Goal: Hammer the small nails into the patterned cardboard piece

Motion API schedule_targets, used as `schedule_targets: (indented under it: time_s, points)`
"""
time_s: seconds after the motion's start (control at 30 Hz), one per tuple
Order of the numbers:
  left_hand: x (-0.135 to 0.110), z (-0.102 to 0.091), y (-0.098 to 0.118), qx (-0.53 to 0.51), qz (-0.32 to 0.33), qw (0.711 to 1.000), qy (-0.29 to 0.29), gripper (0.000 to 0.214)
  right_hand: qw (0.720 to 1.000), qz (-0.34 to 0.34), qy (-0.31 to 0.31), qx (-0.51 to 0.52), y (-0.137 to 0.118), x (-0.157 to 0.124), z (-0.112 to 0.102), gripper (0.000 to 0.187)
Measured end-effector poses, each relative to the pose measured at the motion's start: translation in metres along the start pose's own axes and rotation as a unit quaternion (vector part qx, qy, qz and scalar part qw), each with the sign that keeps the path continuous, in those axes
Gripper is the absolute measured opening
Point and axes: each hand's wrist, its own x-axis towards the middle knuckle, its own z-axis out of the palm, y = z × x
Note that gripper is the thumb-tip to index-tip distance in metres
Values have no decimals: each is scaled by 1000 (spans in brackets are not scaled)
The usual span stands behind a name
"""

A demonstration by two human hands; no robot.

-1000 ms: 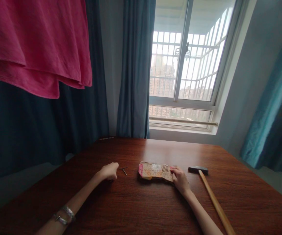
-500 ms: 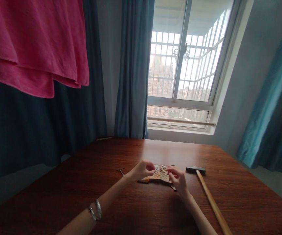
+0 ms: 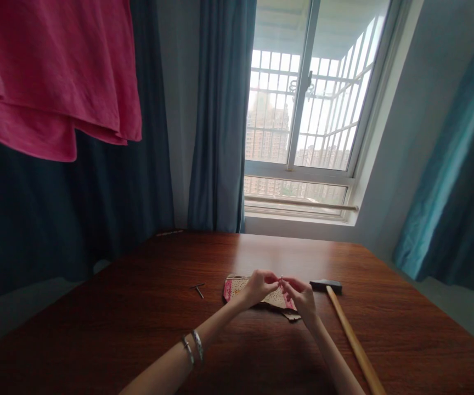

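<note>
Left hand point(image 3: 260, 286) and right hand point(image 3: 302, 296) pinched tight on some tiny bit point(image 3: 281, 278), can't tell what, above the dotted board point(image 3: 275, 299).

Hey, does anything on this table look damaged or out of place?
Yes, the patterned slab under the hands looks damaged: its near edge is uneven, and a ragged scrap juts from its near right corner. Otherwise, nothing stands out.
</note>
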Motion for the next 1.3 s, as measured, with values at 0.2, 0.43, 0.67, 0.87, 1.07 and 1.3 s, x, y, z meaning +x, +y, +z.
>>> schedule_targets:
  time_s: [0.2,0.43,0.67,0.87,1.07,1.3]
  points:
    - [17,-6,-20,-32,-28,996,80,29,998,4,32,-56,18,7,-4,32]
    - [29,6,-60,-287,-145,938,130,44,992,5,-8,-125,44,12,3,23]
    - [27,12,-55,-375,-154,908,105,63,987,8,-34,-156,52,12,6,24]
    - [24,13,-54,-341,-136,928,62,56,982,3,-37,-183,50,11,6,27]
    - [21,11,-54,-227,-94,969,2,41,977,-12,-15,-214,45,9,5,27]
    - [21,14,-61,-220,-70,973,-19,36,970,-20,-10,-240,42,8,5,25]
